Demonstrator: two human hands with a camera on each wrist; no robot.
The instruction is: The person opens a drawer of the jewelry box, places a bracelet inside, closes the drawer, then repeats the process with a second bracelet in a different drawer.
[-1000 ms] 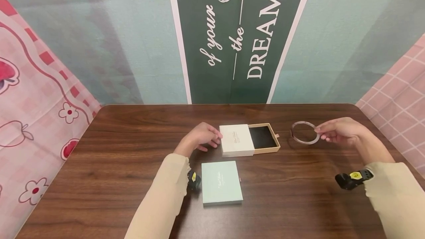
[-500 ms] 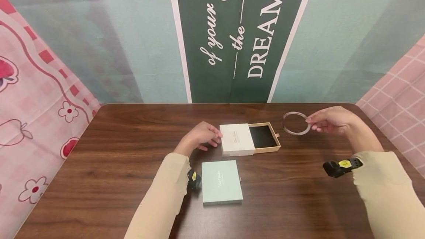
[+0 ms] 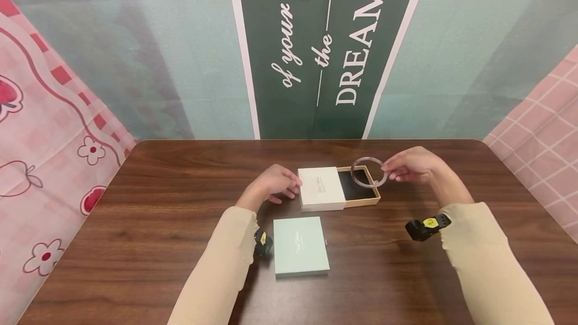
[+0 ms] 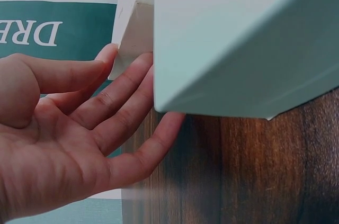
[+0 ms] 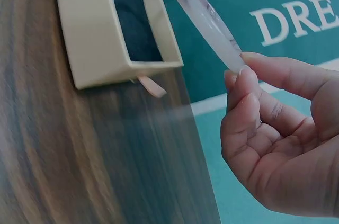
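Note:
Between thumb and fingertips my right hand pinches a translucent, pale-lilac bangle by its right edge. In the head view the bangle overlaps the open drawer, whose inside is lined in black; in the right wrist view the bangle tilts beside that drawer. The drawer sticks out to the right from a white box sleeve. At the sleeve's left side rests my left hand, fingers loosely bent and fingertips right at its edge. The left wrist view shows its palm, with some fingertips hidden behind a mint box.
The closed mint-green box lies in front of the white one on the brown wooden table. A short pink ribbon tab hangs from the drawer's end. Behind the table hangs a teal and green printed cloth.
My right hand has carried the bangle leftward, from beside the drawer to where it overlaps it. The left hand and both boxes have stayed in place.

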